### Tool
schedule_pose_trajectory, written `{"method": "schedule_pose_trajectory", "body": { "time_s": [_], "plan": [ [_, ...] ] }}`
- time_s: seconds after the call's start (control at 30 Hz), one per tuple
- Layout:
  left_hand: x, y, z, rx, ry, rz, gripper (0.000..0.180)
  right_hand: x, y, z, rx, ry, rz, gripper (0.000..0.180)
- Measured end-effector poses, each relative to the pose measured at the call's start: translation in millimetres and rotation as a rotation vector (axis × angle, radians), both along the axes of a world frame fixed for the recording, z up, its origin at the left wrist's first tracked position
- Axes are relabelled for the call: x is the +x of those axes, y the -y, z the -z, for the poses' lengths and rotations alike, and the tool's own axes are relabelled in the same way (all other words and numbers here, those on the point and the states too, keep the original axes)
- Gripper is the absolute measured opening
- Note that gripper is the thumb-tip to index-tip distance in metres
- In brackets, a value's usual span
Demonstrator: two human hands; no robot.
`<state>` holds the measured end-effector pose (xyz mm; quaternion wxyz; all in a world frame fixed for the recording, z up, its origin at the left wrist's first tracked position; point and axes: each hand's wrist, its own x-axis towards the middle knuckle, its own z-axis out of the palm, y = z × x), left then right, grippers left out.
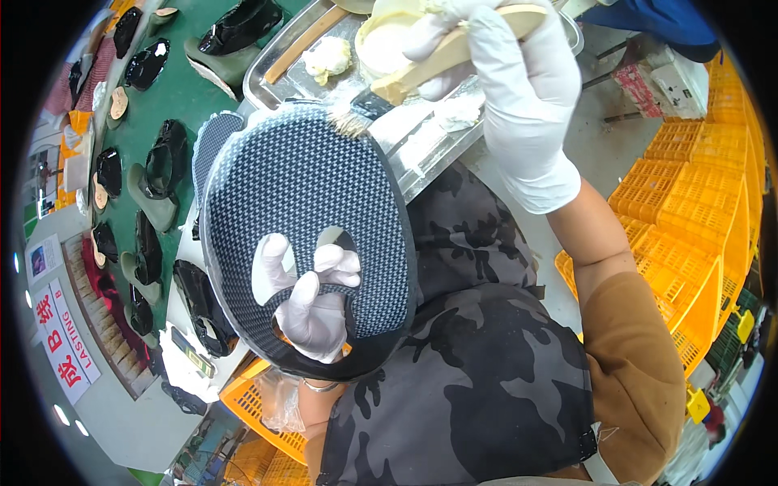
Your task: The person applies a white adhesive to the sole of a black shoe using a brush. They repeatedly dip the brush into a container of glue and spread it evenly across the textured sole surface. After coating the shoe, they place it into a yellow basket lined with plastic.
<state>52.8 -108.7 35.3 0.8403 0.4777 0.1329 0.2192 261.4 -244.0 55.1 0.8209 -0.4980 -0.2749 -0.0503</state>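
Note:
A black shoe upper (275, 194) with a blue-grey checked lining faces up in front of me, its inside showing. My gloved left hand (316, 316) holds it at the near end, with fingers and thumb coming through and around the openings there. Above the tray my gloved right hand (531, 105) is closed around the wooden handle of a brush (442, 69). The bristles meet the upper's far right edge. Behind the brush stands a round tub of cream-coloured paste (381, 44), partly covered by my right hand.
A metal tray (258, 85) carries the tub, a wooden stick (304, 44) and a whitish lump (328, 61). Left of it, a green work surface (190, 89) bears several black shoes and soles. Yellow crates (673, 194) are stacked at the right; another crate (259, 405) sits lower left.

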Motion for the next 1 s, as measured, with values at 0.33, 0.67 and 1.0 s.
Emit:
{"method": "schedule_pose_trajectory", "body": {
  "time_s": [0.33, 0.67, 1.0],
  "plan": [
    [10, -4, 10, -0.001, -0.079, -0.252, 0.049, -40, 30, 15, -0.269, -0.235, -0.115, 0.021],
    [13, -3, 12, -0.074, 0.027, -0.296, 0.049, -23, 7, 6, -0.177, -0.128, -0.049, 0.018],
    [32, -10, 38, 0.680, 0.442, -0.500, 0.039, -41, 2, -5, -0.172, -0.114, -0.073, 0.012]
  ]
}}
